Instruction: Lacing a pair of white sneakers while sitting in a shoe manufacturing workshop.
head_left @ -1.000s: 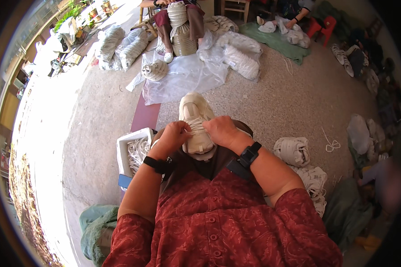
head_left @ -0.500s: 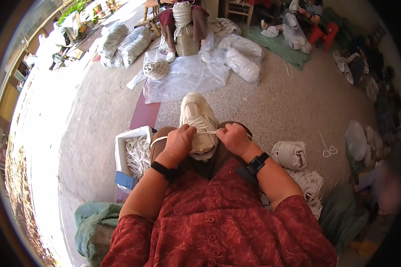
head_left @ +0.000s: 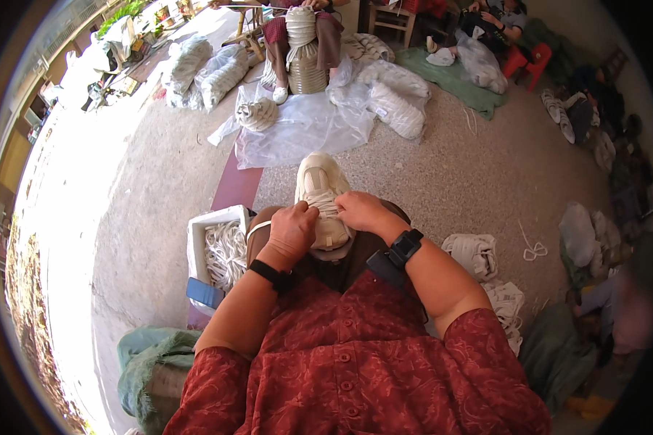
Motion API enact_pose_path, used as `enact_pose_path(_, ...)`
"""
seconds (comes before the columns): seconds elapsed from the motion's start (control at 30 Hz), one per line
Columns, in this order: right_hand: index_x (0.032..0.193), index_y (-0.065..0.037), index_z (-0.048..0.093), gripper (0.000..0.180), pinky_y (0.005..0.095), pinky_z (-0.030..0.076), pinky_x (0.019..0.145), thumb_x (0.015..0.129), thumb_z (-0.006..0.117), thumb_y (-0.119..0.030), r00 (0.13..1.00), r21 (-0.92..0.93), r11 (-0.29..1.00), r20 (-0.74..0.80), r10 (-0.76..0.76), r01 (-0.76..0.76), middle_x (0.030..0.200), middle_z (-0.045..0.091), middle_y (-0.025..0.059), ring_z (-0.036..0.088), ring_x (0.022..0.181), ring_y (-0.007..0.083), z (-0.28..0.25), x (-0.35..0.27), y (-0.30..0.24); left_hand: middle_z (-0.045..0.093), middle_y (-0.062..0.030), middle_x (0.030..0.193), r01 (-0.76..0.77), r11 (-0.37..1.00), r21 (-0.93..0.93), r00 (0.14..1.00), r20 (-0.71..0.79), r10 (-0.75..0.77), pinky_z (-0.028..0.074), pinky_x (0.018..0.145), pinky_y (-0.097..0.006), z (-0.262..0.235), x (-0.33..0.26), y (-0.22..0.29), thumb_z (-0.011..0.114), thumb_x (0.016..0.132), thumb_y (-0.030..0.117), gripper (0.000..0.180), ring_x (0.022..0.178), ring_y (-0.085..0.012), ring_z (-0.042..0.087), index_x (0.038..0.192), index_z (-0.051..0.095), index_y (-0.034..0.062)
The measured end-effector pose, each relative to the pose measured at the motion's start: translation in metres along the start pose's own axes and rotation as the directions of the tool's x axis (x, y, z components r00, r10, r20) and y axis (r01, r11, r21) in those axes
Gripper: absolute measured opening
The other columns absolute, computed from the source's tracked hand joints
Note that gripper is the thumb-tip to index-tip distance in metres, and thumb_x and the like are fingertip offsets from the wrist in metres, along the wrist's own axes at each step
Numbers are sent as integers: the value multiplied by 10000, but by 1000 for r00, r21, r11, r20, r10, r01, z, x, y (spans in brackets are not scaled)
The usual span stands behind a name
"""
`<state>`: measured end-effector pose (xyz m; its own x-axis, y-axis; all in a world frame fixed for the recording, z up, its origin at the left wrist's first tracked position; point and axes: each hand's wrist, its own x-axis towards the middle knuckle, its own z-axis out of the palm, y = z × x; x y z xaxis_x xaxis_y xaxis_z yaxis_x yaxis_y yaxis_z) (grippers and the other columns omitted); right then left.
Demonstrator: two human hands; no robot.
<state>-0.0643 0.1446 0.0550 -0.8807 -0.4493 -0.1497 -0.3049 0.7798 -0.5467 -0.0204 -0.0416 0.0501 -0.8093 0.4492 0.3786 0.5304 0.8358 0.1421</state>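
A cream sneaker (head_left: pixel 319 170) rests between my knees, its toe pointing away from me. White laces cross its upper. My left hand (head_left: pixel 292 228) is closed at the left side of the lacing, pinching a white shoelace (head_left: pixel 258 227) whose tail curves over my left knee. On the opposite side, my right hand (head_left: pixel 363 212) has its fingertips pressed together at the lace rows, close to the eyelets. The lace end at those fingertips is too small to make out clearly.
A white box (head_left: pixel 194 239) of loose laces stands by my left knee, a blue block (head_left: pixel 206 293) at its corner. Bundled shoe parts (head_left: pixel 471 254) lie to my right. Ahead, a person sits behind a plastic sheet (head_left: pixel 297 141) among filled bags (head_left: pixel 221 76).
My right hand has moved left and slightly away from me, from beside the shoe onto its lacing. The lace stretched taut between my hands no longer shows. My left hand has barely moved.
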Motion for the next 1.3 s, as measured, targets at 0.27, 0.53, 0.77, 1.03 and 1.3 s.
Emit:
enact_pose_path(0.27,793,-27,558,60,396,496,665,758,538,-71,972,-411,899,-102,-213,154,746,633,176,643,760,293,2,-17,-17,545,-89,696,38,998,53,998,-50,-36,484,529,-393,5,-3,-3,568,695,105,66,598,-271,589,681,513,72)
enact_pose_path(0.53,693,-85,495,60,337,465,595,727,544,-88,728,-677,626,-193,-658,386,618,535,60,573,630,205,4,-40,25,595,-115,750,-30,984,-177,987,147,57,493,588,-383,-5,4,-10,560,729,88,52,677,-302,612,725,573,38)
enact_pose_path(0.77,735,-42,532,81,439,451,674,733,578,-108,901,-359,898,-250,-355,254,672,553,154,566,738,347,-9,-42,28,615,-132,773,236,855,-461,971,70,-230,484,614,-370,-11,-11,-30,627,748,88,83,692,-304,606,791,639,19)
enact_pose_path(1.03,822,-21,599,213,434,469,756,760,621,-224,994,40,994,-42,99,-98,877,622,213,598,873,367,8,-7,5,592,-94,787,77,983,-164,990,130,-56,502,625,-395,3,3,-9,568,793,176,130,717,-298,615,717,593,74)
enact_pose_path(1.3,716,-22,571,151,380,461,610,717,638,-157,995,183,982,99,25,-43,684,598,161,592,683,311,2,10,9,610,-106,772,-35,996,-88,974,219,53,517,615,-388,-7,21,-6,572,728,131,79,684,-288,629,734,610,62)
